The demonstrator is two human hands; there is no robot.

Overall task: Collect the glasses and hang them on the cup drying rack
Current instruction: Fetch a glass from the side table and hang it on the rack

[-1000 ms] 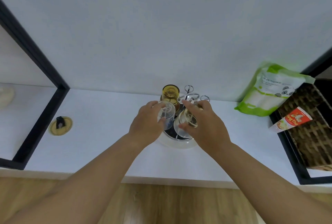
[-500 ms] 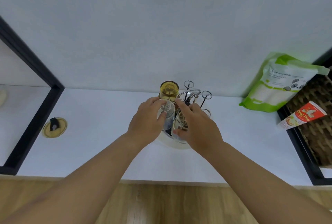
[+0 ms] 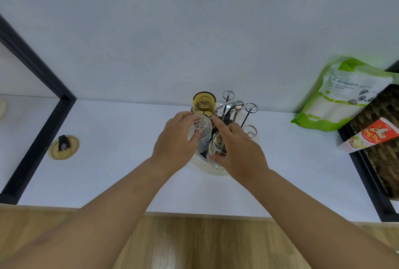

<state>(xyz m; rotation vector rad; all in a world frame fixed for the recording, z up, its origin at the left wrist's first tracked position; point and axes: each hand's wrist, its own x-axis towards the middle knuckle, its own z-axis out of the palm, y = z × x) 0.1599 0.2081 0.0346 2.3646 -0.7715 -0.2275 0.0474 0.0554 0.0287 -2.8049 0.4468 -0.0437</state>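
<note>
both hands (image 3: 174,141) lowered; clear glass (image 3: 200,135) inverted, axis near upright.

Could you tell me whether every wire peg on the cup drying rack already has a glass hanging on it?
No: the cup drying rack shows bare ring-topped pegs at its far right, while only the amber glass sits on one unheld.

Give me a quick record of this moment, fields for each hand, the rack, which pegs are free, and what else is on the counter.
left hand: grips an inverted clear glass
right hand: holds a second clear glass, index finger extended
cup drying rack: white round base, wire pegs
amber glass: hung upside down at the back
free pegs: three ring-topped ones on the right
counter extras: green pouch, wicker basket, red tube, gold lid
</note>
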